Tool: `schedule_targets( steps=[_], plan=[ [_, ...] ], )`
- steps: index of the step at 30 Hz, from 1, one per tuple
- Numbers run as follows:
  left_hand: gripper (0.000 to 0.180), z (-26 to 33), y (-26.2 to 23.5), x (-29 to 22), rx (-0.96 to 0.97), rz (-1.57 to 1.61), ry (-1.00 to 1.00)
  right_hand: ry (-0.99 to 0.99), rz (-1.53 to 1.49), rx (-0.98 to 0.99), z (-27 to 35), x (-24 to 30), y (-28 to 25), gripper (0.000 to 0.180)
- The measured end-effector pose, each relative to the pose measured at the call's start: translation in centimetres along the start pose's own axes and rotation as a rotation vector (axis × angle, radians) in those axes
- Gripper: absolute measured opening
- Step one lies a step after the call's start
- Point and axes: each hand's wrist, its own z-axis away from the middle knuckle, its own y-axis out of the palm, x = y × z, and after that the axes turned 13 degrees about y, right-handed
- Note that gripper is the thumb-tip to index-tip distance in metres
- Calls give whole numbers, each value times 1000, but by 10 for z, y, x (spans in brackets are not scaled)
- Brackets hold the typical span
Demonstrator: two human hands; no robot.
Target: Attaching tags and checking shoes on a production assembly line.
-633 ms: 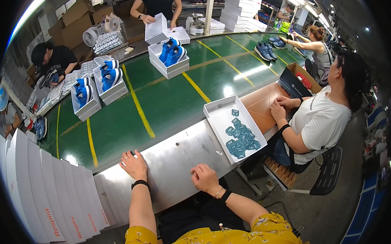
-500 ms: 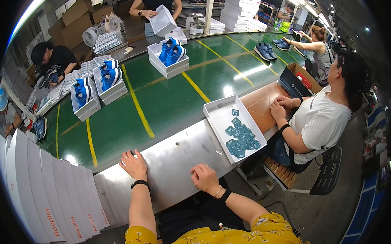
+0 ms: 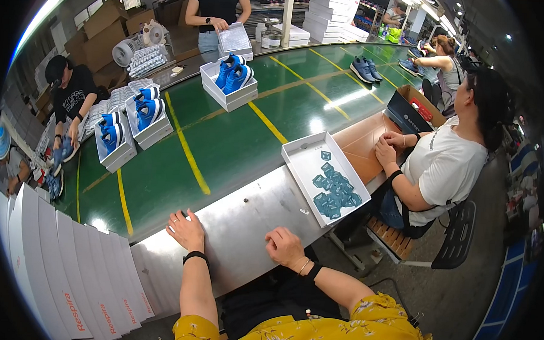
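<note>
My left hand point(image 3: 186, 230) rests on the metal tabletop point(image 3: 246, 232) near the green belt, its fingers apart and nothing in them. Lower and to the right, my right hand point(image 3: 285, 248) lies loosely curled at the table's near edge. I make out nothing between its fingers. Right of my hands, a shallow white box point(image 3: 293, 165) holds a loose pile of small teal tags point(image 3: 339, 194). Beyond the table, blue shoes point(image 3: 234, 76) sit in a white shoebox point(image 3: 229, 101) on the belt.
More boxed shoes point(image 3: 148, 113) ride at the belt's left. Stacked white box lids point(image 3: 71, 271) crowd my left side. A co-worker in a white top point(image 3: 449, 158) sits at right beside a dark shoebox point(image 3: 409, 109). Grey-blue shoes point(image 3: 365, 69) stand farther off on the belt point(image 3: 225, 150).
The boxed shoes have shifted slightly left with the belt. Across it, a co-worker's white box has been lowered. At left, another co-worker's hands and a shoe have come down toward the belt. My hands stay put.
</note>
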Motion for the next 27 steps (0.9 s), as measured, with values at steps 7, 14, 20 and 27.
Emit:
schedule_targets(
  steps=[7, 14, 20, 27],
  plan=[
    [46, 0, -1, -2, 21, -5, -14, 4, -7, -5, -2, 2, -5, 9],
    [46, 0, -5, -6, 36, -3, -24, 7, -13, -2, -3, -1, -5, 9],
    [45, 0, -7, -7, 48, 5, -30, 15, -21, -1, -3, 1, -8, 8],
    [45, 0, -10, -6, 58, -6, -28, 10, -13, 2, -3, 2, -7, 8]
  ],
)
